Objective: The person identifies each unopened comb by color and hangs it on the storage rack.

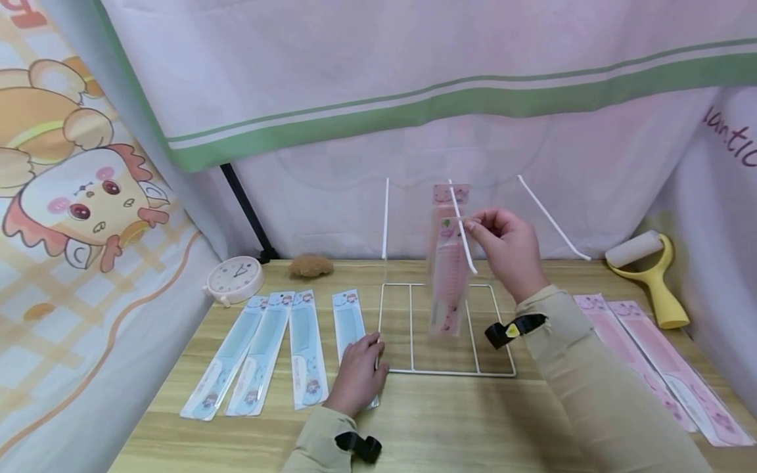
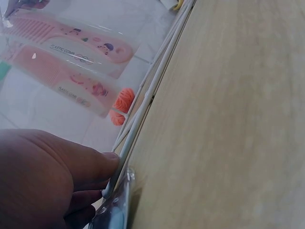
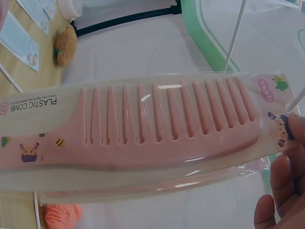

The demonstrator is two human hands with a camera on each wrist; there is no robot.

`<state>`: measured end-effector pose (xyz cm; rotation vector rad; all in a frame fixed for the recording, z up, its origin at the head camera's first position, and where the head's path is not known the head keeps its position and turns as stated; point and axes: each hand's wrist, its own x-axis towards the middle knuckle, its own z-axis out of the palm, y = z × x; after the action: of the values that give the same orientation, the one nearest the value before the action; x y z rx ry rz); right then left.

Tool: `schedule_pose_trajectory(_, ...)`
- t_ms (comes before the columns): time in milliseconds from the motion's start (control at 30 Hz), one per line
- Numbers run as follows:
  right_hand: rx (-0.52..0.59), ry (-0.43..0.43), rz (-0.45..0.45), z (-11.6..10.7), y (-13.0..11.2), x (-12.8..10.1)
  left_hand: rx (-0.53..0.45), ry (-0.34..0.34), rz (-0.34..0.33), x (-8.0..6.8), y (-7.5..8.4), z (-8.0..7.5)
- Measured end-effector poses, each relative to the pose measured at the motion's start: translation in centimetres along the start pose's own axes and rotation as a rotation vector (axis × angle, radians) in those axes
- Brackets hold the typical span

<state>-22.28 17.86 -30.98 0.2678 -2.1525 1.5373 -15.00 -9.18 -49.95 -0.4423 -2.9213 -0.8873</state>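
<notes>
My right hand pinches the top of a pink packaged comb at the middle prong of a white wire rack. The comb hangs upright over the rack's base. In the right wrist view the pink comb fills the frame, with my fingertips on its header card. A second pink comb shows just behind it on the prong. My left hand rests on the rack's front left corner, and its fingers touch the wire.
Several blue packaged combs lie in a row left of the rack, the nearest partly under my left hand. Pink packaged combs lie at the right. A small white clock, a brown puff and a yellow lint roller sit along the back.
</notes>
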Motion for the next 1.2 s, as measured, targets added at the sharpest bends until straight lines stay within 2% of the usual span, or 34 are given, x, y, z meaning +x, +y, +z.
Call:
schedule_pose_trajectory(767, -0.091, 0.000, 0.009, 0.5, 0.6, 3.1, 0.009, -0.010, -0.014, -0.1, -0.1, 0.0)
schedule_pose_trajectory(1200, -0.136, -0.011, 0.078, 1.0, 0.4, 5.2, 0.009, 0.004, 0.000, -0.1, -0.1, 0.1)
